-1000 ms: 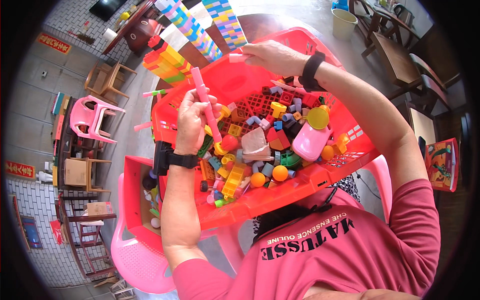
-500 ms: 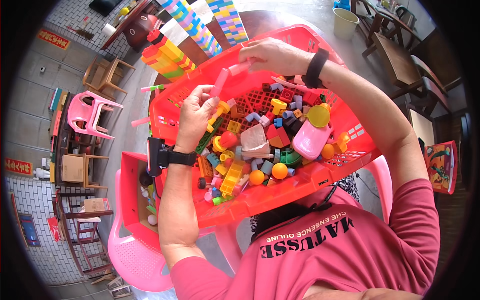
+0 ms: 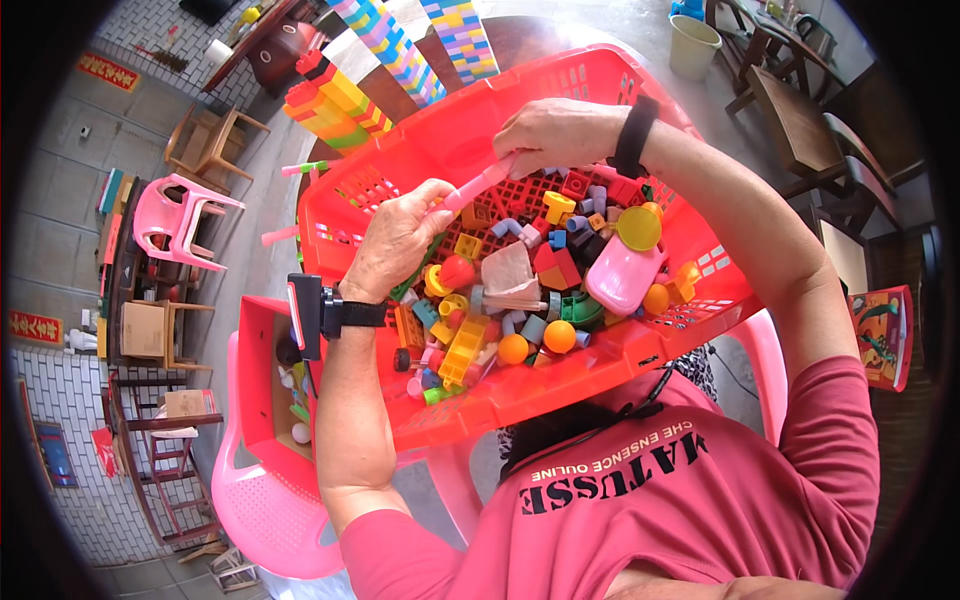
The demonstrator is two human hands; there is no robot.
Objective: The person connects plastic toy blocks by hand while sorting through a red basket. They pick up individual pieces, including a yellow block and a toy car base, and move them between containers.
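Left hand [image 3: 398, 240], centre-left: fingers closed on one end of thin pink plastic rod [image 3: 478, 185] | rod, upper centre, above red plastic basket [image 3: 700, 300] of toy blocks: likely light, stiff, smooth; best gripped at ends | right hand [image 3: 555, 135], upper centre: fingers pinching other end.

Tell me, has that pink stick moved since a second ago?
Yes. The pink stick has tipped from upright to nearly level, above the red basket, with both hands on it.

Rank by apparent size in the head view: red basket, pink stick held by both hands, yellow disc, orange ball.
1. red basket
2. pink stick, spanning left hand to right hand
3. yellow disc
4. orange ball; slightly smaller than the disc, so 3 and 4 are close.
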